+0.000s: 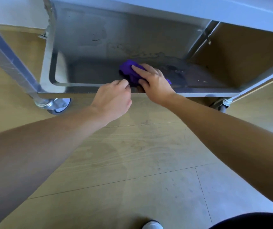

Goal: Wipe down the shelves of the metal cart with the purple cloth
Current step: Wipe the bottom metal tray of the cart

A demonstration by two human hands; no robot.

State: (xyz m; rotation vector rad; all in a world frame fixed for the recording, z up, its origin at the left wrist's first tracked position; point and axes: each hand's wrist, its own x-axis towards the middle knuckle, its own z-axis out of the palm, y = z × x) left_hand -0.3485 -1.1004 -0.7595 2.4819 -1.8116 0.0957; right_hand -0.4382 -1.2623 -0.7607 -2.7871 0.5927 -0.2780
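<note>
The purple cloth (129, 71) lies bunched on the bottom shelf (91, 47) of the metal cart, near the shelf's front rim. My right hand (152, 80) presses down on the cloth with fingers spread over it. My left hand (114, 96) is curled at the front rim just left of the cloth, its fingertips touching the cloth's near edge. The shelf surface shows smears and streaks behind and to the right of the cloth.
An upper shelf (198, 12) of the cart overhangs at the top. Cart posts stand at left (10, 60) and right (203, 37). Caster wheels sit at front left (58, 104) and front right (221, 107). Wooden floor (132, 162) lies below; my shoe (152, 225) shows at the bottom edge.
</note>
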